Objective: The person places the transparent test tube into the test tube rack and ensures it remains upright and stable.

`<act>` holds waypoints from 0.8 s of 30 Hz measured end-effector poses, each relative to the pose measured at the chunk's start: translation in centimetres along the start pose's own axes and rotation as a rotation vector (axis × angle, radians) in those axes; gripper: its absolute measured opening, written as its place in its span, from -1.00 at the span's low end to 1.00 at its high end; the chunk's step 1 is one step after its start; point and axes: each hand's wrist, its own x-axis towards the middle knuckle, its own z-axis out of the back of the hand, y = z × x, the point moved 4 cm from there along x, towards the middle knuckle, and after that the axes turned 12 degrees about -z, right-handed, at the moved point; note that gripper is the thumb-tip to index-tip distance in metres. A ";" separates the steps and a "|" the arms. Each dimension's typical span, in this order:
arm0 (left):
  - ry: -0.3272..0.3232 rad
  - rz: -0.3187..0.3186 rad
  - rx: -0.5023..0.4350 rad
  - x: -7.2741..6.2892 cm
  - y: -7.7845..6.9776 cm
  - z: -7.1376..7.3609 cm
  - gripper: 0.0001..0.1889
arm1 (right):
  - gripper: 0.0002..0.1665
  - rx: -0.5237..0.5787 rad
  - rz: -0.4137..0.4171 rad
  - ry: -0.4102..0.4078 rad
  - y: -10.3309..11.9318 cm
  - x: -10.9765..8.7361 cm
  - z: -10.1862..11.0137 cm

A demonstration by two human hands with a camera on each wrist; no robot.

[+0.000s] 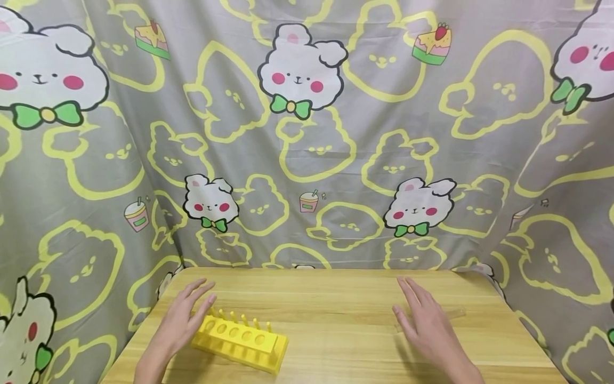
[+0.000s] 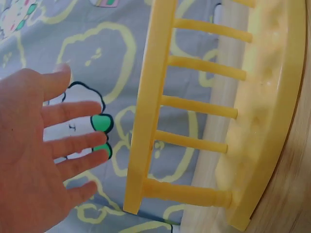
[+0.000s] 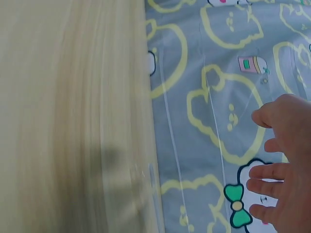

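A yellow test tube rack (image 1: 247, 341) with a row of round holes and a row of upright pegs stands on the left of the table. My left hand (image 1: 184, 314) is beside its left end, fingers spread and straight, holding nothing. The left wrist view shows a gap between that hand (image 2: 63, 136) and the rack (image 2: 150, 97). Over the right side of the table, my right hand (image 1: 427, 322) has its fingers extended and nothing in them. A clear, thin tube (image 1: 455, 312) lies on the table behind it, partly hidden by the hand.
The wood-grain table (image 1: 336, 298) has its far edge against a grey curtain (image 1: 307, 160) printed with rabbits. The curtain also hangs along the left and right sides. A shadow of the right hand falls on the tabletop.
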 end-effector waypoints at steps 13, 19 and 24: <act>-0.006 -0.015 -0.083 -1.3 1.0 0.8 -0.67 | -0.23 0.128 -0.014 0.026 3.8 -1.1 -1.7; -0.022 -0.057 -0.084 -1.8 1.8 1.0 -0.58 | -0.22 0.150 -0.028 0.052 5.6 -1.5 -2.7; -0.010 -0.106 -0.095 -2.1 2.1 1.1 -0.53 | -0.20 0.167 -0.008 0.077 7.0 -1.6 -3.5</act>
